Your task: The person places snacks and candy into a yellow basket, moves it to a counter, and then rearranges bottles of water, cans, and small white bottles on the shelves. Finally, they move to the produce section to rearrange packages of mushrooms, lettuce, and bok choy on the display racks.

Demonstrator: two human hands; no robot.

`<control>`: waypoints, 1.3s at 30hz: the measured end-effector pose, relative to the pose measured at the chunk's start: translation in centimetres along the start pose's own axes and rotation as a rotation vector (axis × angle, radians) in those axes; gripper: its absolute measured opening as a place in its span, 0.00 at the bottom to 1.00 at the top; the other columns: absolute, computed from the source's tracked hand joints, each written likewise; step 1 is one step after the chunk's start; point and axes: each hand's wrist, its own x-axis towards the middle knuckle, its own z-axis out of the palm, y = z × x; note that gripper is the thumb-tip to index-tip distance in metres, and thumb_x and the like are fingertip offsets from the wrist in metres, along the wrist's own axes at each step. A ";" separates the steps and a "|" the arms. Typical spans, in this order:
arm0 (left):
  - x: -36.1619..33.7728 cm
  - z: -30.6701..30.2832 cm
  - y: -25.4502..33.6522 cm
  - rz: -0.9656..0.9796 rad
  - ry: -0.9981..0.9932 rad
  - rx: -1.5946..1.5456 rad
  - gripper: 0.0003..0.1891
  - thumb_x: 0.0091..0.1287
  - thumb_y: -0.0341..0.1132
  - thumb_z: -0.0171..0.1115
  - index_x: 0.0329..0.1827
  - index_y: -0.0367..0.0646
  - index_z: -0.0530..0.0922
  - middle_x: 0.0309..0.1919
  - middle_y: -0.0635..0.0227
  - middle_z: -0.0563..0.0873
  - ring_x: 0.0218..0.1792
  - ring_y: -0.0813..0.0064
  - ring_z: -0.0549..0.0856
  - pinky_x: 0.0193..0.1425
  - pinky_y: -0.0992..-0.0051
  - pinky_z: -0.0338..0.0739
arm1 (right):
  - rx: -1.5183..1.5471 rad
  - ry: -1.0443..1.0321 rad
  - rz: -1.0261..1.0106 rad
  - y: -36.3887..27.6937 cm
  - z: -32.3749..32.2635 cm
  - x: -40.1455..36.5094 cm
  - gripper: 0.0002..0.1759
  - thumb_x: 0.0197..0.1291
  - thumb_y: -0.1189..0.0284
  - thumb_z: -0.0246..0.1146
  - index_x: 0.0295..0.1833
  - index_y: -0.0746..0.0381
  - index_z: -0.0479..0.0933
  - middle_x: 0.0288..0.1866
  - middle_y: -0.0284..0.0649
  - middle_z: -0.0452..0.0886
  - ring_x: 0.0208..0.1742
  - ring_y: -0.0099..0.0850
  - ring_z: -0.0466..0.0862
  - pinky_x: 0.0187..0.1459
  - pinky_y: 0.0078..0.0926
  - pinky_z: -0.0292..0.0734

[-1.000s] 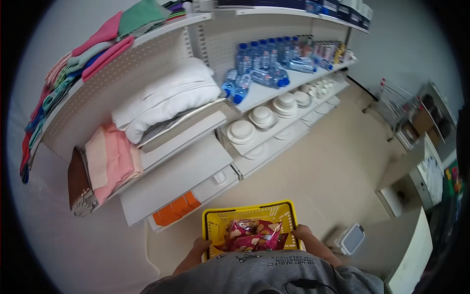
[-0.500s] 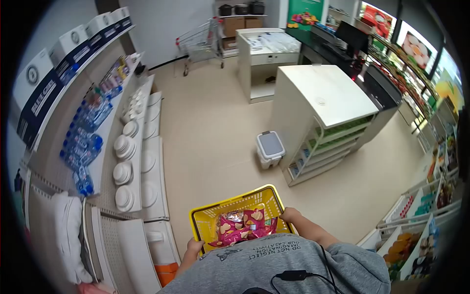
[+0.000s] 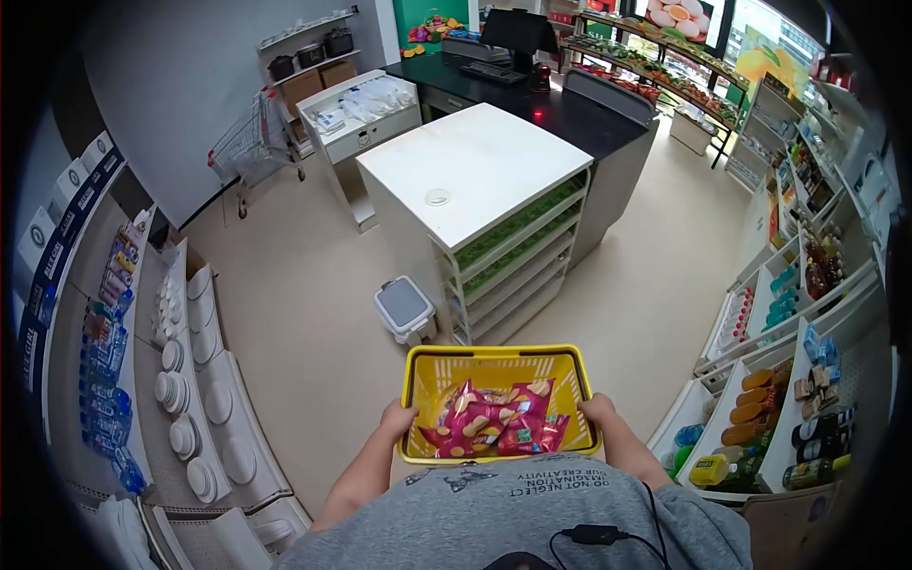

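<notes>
Yellow basket [image 3: 427, 388], chip-patterned magenta bags [image 3: 475, 421]

The single view is taken from the wearer's head, facing forward and steeply down. The lens is wide: dark curved borders close the corners. Nearest, at the lower edge, is the grey printed cloth T-shirt [image 3: 513, 503]; just beyond it, the yellow plastic basket [image 3: 442, 380] is viewed from above into its open top. The white box-shaped cabinet [image 3: 475, 171] sits at middle range, upper centre. White left-side shelving [image 3: 237, 537] and white right-side shelving [image 3: 722, 408] flank the field.
</notes>
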 end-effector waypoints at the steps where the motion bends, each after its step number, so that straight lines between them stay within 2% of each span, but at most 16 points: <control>1: 0.8 1.3 4.2 0.076 -0.040 0.039 0.20 0.53 0.35 0.63 0.49 0.35 0.79 0.40 0.50 0.86 0.42 0.55 0.87 0.49 0.63 0.79 | 0.100 0.065 0.028 1.4 -2.2 1.4 0.25 0.46 0.61 0.67 0.44 0.69 0.83 0.40 0.57 0.85 0.44 0.47 0.86 0.47 0.36 0.80; 3: -1.3 2.3 14.8 0.177 -0.176 0.014 0.22 0.52 0.35 0.63 0.50 0.33 0.78 0.40 0.50 0.86 0.40 0.58 0.87 0.47 0.65 0.79 | 0.135 0.228 0.028 3.1 -7.8 2.6 0.23 0.46 0.64 0.66 0.45 0.70 0.82 0.41 0.57 0.85 0.43 0.45 0.87 0.44 0.35 0.81; 4: -2.0 3.1 19.1 0.241 -0.172 -0.007 0.20 0.53 0.34 0.62 0.48 0.33 0.78 0.37 0.54 0.86 0.37 0.62 0.86 0.45 0.67 0.79 | 0.244 0.209 -0.028 3.1 -11.4 2.1 0.22 0.47 0.66 0.65 0.46 0.70 0.81 0.40 0.55 0.85 0.41 0.42 0.87 0.43 0.35 0.81; 7: 2.1 5.5 26.5 0.339 -0.191 -0.052 0.19 0.53 0.31 0.62 0.47 0.32 0.78 0.34 0.58 0.85 0.34 0.68 0.85 0.41 0.70 0.79 | 0.491 0.184 -0.194 3.7 -20.9 3.5 0.18 0.48 0.72 0.61 0.45 0.70 0.79 0.32 0.42 0.83 0.29 0.33 0.83 0.32 0.30 0.78; 10: 4.4 5.9 35.7 0.347 -0.204 -0.276 0.20 0.54 0.33 0.62 0.49 0.31 0.77 0.38 0.55 0.85 0.37 0.67 0.85 0.43 0.70 0.79 | 0.715 0.106 -0.393 -1.2 -30.4 -0.9 0.17 0.49 0.73 0.58 0.46 0.69 0.76 0.33 0.39 0.82 0.30 0.30 0.82 0.34 0.27 0.77; 11: 0.8 3.6 40.7 0.372 -0.269 -0.333 0.20 0.54 0.32 0.62 0.49 0.30 0.76 0.37 0.54 0.85 0.36 0.68 0.85 0.42 0.71 0.79 | 0.795 0.043 -0.428 -1.6 -32.9 -0.4 0.17 0.49 0.73 0.57 0.45 0.68 0.76 0.33 0.39 0.82 0.31 0.29 0.81 0.35 0.26 0.77; 13: 3.8 2.5 45.4 0.411 -0.329 -0.367 0.18 0.54 0.30 0.60 0.47 0.30 0.74 0.34 0.57 0.83 0.32 0.68 0.84 0.39 0.70 0.79 | 0.819 0.122 -0.486 -5.6 -37.1 -3.1 0.13 0.47 0.72 0.57 0.40 0.65 0.75 0.30 0.38 0.79 0.30 0.28 0.79 0.34 0.24 0.76; 15: 3.1 0.2 50.9 0.446 -0.318 -0.330 0.17 0.54 0.31 0.59 0.45 0.30 0.75 0.33 0.57 0.83 0.31 0.69 0.83 0.38 0.70 0.79 | 0.741 0.218 -0.492 -5.9 -41.4 1.1 0.12 0.47 0.71 0.56 0.38 0.64 0.74 0.29 0.38 0.78 0.29 0.28 0.79 0.34 0.24 0.76; 16: 4.0 -0.6 53.4 0.455 -0.325 -0.293 0.16 0.55 0.32 0.58 0.45 0.31 0.75 0.33 0.57 0.83 0.30 0.69 0.83 0.38 0.71 0.79 | 0.846 0.156 -0.524 -7.2 -42.9 2.0 0.10 0.47 0.70 0.56 0.35 0.64 0.73 0.27 0.40 0.78 0.27 0.30 0.79 0.33 0.26 0.77; 17: 5.2 -1.3 55.3 0.468 -0.330 -0.258 0.16 0.55 0.32 0.58 0.44 0.31 0.75 0.32 0.57 0.83 0.29 0.70 0.82 0.38 0.72 0.79 | 0.844 0.160 -0.531 -8.6 -44.0 3.2 0.10 0.47 0.70 0.56 0.35 0.64 0.73 0.27 0.40 0.78 0.27 0.30 0.79 0.33 0.26 0.77; 18: 6.3 -1.7 57.1 0.500 -0.274 -0.258 0.12 0.55 0.36 0.59 0.37 0.36 0.77 0.22 0.65 0.78 0.21 0.74 0.76 0.30 0.75 0.75 | 0.885 0.180 -0.495 -10.2 -45.1 4.1 0.10 0.47 0.70 0.56 0.35 0.64 0.74 0.28 0.39 0.78 0.27 0.30 0.77 0.33 0.25 0.76; 22: 11.5 -3.0 63.5 0.429 -0.282 -0.329 0.13 0.56 0.37 0.57 0.40 0.37 0.77 0.30 0.59 0.80 0.27 0.71 0.79 0.37 0.73 0.77 | 0.954 0.202 -0.394 -16.2 -48.0 8.9 0.09 0.48 0.70 0.57 0.33 0.65 0.75 0.26 0.40 0.78 0.25 0.31 0.77 0.33 0.27 0.77; 25: 16.2 -3.8 69.6 0.391 -0.307 -0.273 0.19 0.60 0.34 0.53 0.53 0.34 0.73 0.44 0.51 0.82 0.42 0.70 0.84 0.52 0.71 0.78 | 0.898 0.268 -0.433 -19.8 -51.3 15.5 0.11 0.48 0.69 0.58 0.32 0.67 0.75 0.26 0.43 0.80 0.23 0.33 0.79 0.31 0.28 0.78; 30: 24.3 -2.9 76.5 0.405 -0.328 -0.205 0.18 0.61 0.33 0.53 0.52 0.33 0.74 0.43 0.51 0.82 0.42 0.71 0.84 0.52 0.72 0.78 | 0.949 0.322 -0.390 -25.3 -54.2 20.8 0.11 0.48 0.70 0.57 0.33 0.67 0.76 0.29 0.45 0.81 0.26 0.35 0.80 0.33 0.29 0.78; 34: 30.6 -0.8 81.0 0.432 -0.315 -0.164 0.17 0.61 0.32 0.54 0.49 0.28 0.76 0.43 0.50 0.83 0.41 0.69 0.84 0.51 0.72 0.78 | 0.992 0.307 -0.450 -26.2 -57.3 29.0 0.11 0.48 0.71 0.56 0.34 0.67 0.75 0.28 0.44 0.81 0.26 0.36 0.79 0.34 0.30 0.78; 39: 35.7 2.4 86.2 0.370 -0.244 -0.163 0.15 0.61 0.32 0.55 0.48 0.32 0.77 0.37 0.54 0.83 0.36 0.71 0.85 0.46 0.72 0.80 | 0.932 0.240 -0.428 -28.9 -62.8 37.5 0.12 0.48 0.70 0.56 0.34 0.68 0.75 0.28 0.44 0.80 0.26 0.35 0.80 0.34 0.30 0.78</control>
